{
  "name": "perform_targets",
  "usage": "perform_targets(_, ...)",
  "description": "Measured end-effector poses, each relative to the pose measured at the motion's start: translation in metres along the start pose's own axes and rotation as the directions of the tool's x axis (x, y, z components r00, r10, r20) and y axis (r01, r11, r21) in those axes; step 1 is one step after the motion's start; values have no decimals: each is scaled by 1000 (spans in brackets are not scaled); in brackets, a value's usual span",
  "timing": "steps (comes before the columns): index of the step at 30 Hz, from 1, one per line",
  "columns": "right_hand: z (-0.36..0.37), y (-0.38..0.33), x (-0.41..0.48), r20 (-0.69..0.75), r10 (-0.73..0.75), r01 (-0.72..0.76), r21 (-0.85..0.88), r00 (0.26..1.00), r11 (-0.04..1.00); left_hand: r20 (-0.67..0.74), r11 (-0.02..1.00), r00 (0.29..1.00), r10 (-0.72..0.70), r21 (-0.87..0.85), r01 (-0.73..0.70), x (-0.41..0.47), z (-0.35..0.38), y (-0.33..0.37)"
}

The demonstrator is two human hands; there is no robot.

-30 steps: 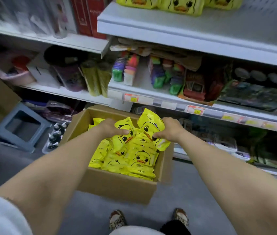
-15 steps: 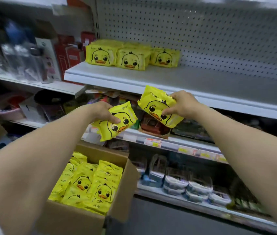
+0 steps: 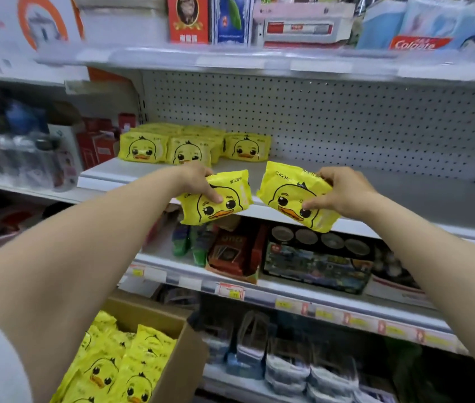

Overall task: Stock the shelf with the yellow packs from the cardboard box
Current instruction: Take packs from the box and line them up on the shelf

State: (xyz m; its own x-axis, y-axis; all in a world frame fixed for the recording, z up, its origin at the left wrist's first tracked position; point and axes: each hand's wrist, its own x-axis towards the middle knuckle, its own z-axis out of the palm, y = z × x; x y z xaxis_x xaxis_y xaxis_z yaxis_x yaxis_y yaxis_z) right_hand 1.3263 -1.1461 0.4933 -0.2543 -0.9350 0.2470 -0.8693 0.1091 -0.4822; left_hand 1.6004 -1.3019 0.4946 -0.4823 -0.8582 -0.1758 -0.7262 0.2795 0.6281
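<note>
My left hand (image 3: 198, 181) grips a yellow pack with a duck face (image 3: 224, 203), held at the front edge of the white shelf (image 3: 404, 193). My right hand (image 3: 340, 193) grips a second yellow duck pack (image 3: 285, 193) just to the right of the first. Several yellow packs (image 3: 189, 146) lie in stacks at the left back of that shelf, against the pegboard. Below at the lower left stands the open cardboard box (image 3: 184, 359), with several more yellow packs (image 3: 120, 370) inside it.
The shelf above carries boxes and toothpaste (image 3: 416, 43). The shelf below holds dark game boxes (image 3: 314, 263) and green items (image 3: 189, 242). Bottles and red boxes (image 3: 96, 144) fill the bay to the left. Bare shelf board stretches right of the stacked packs.
Both hands have lifted one pack each out of the box and up to the shelf's front edge. My view has tilted upward from the box to the shelves.
</note>
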Motion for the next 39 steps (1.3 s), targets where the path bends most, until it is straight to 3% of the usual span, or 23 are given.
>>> perform_targets(5,-18,24,10,1,17,-17,-44,1000,999,14,995,996,84,61,-84,56,-1,27)
perform_targets(10,-27,40,42,6,62,-61,-73,998,995,-29,966,994,104,241,-94,111,-1,48)
perform_targets(15,-21,46,88,11,74,-72,-162,997,984,69,859,966,248,445,-252,164,-8,59)
perform_targets(20,-14,50,134,64,116,-102,-186,991,977,78,829,930,359,431,-356,220,-22,55)
perform_targets(30,28,55,207,47,88,-90,27,995,996,62,738,902,427,552,-388,322,-36,42)
perform_targets(39,43,46,254,67,62,-60,-36,996,998,118,703,855,505,518,-487,368,-48,37)
